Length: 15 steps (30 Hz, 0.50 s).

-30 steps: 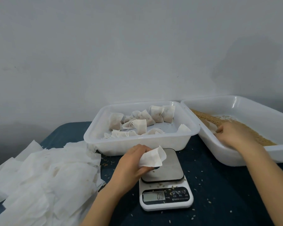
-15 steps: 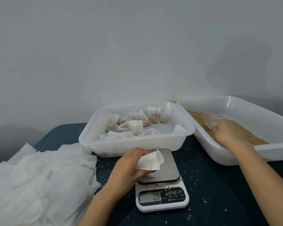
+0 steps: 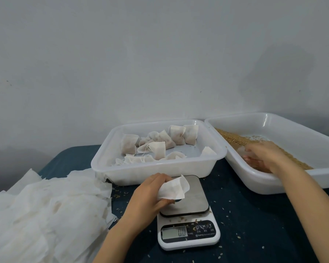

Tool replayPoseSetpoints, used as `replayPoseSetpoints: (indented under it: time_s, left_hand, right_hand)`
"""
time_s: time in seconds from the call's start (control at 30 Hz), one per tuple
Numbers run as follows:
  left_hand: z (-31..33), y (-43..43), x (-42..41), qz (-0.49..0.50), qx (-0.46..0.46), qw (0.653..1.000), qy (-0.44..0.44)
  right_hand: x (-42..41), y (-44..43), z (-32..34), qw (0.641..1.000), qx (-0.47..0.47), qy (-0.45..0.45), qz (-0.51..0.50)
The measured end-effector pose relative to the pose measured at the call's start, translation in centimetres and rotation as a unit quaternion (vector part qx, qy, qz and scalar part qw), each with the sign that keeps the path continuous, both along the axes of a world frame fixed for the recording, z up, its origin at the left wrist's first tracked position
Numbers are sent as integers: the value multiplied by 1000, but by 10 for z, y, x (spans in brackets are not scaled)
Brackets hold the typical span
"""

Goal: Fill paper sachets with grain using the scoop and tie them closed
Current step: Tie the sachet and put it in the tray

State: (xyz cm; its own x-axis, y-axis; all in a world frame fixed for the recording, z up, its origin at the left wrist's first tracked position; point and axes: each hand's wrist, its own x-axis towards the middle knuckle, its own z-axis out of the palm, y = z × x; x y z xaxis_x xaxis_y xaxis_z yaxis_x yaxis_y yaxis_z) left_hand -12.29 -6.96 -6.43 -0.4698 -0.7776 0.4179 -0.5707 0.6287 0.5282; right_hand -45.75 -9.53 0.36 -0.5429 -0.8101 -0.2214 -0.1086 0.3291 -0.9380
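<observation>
An empty sachet [image 3: 174,188] is pinched between the thumb and curled fingers of the left hand [image 3: 150,198] and is held just above the left edge of the scale [image 3: 195,194], mouth turned to the right. Behind the scale a white tub [image 3: 160,169] is set, in which filled sachets [image 3: 179,137] are piled. To the right of the scale and behind it, a second tub [image 3: 292,180] is seen holding grain [image 3: 234,138]. The right hand [image 3: 264,154] is lowered into that grain, and a pale blurred shape, taken to be the scoop [image 3: 242,150], is seen at its fingertips; whether it is grasped cannot be told. Empty papers [image 3: 46,205] are heaped left of the scale on a dark cloth [image 3: 254,224], where loose grains are scattered around the scale.
</observation>
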Motion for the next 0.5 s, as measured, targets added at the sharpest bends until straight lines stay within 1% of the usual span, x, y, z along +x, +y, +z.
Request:
replayPoseSetpoints:
  time_s: [0.07, 0.17, 0.33, 0.5]
  left_hand:
    - [0, 0, 0, 2, 4, 1000, -1]
    - [-1, 0, 0, 3, 10, 1000, -5]
    - [0, 1, -1, 1, 17, 1000, 7]
    - [1, 1, -1, 7, 28, 999, 33]
  right_hand:
    - [-5, 0, 0, 992, -65, -102, -26]
    - [-13, 2, -2, 970, -155, -184, -38]
    - [-17, 3, -3, 948, -220, -195, -123]
    - [-20, 6, -3, 911, -280, -223, -203]
